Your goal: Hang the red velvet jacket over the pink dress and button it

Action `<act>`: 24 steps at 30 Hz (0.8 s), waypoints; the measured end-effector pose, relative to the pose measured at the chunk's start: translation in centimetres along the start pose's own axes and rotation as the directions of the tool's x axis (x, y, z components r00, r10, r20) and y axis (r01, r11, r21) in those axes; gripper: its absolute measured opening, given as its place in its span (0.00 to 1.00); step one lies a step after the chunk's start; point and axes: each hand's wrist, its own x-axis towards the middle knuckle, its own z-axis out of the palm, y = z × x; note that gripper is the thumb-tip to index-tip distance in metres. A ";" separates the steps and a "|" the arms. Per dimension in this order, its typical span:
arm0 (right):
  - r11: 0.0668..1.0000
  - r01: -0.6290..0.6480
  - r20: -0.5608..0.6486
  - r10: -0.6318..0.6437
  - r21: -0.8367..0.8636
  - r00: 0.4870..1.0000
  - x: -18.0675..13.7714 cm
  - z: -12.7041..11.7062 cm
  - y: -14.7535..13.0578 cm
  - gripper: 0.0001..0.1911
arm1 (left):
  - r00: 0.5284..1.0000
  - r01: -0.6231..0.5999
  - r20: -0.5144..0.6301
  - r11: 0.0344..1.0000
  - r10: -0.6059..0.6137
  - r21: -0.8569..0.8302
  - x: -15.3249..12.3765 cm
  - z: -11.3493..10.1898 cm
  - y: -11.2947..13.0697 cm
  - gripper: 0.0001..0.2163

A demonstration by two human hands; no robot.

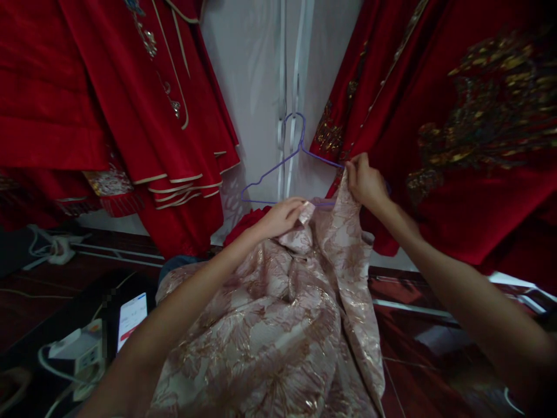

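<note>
A pale pink dress (278,325) with a shiny floral pattern spreads down the middle of the view. My left hand (285,216) pinches the dress near its neckline, and a small flap of the cloth stands out past the fingertips. At the upper right of the dress, my right hand (364,179) closes on the shoulder part, right by the hanger's sloping arm. The purple wire hanger (272,168) is upright, its hook by the metal bars behind. Its right end is inside or behind the dress shoulder; its left end is bare.
Red garments with pale trim (187,157) hang at the left, and red garments with gold embroidery (474,128) hang at the right. Behind are white metal bars (282,75). A lit phone (131,316) and a white power strip (89,354) with cables lie at the lower left.
</note>
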 end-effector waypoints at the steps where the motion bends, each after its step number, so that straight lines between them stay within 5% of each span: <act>1: 1.000 0.011 -0.002 -0.011 0.012 1.000 -0.1 0.0 0.2 0.23 | 0.999 0.025 -0.030 0.999 -0.024 0.038 -0.5 -1.5 -0.9 0.16; 4: 0.997 0.035 -0.014 -0.034 0.074 0.999 0.1 -0.4 0.8 0.22 | 0.975 0.206 -0.148 0.925 -0.165 0.320 -3.0 -6.3 -4.5 0.15; 8: 0.993 0.027 0.009 -0.028 0.115 1.000 0.6 -0.7 1.2 0.21 | 0.922 0.366 -0.105 0.750 -0.373 0.551 -7.5 -10.2 -9.4 0.15; 14: 0.992 0.037 0.027 -0.041 0.117 0.999 0.7 -0.9 0.9 0.21 | 0.869 0.453 -0.086 0.713 -0.488 0.535 -11.4 -9.5 -12.5 0.16; 24: 0.991 0.034 0.048 -0.040 0.126 0.998 0.7 -1.2 0.8 0.21 | 0.895 0.429 -0.139 0.731 -0.424 0.531 -8.9 -10.2 -11.1 0.15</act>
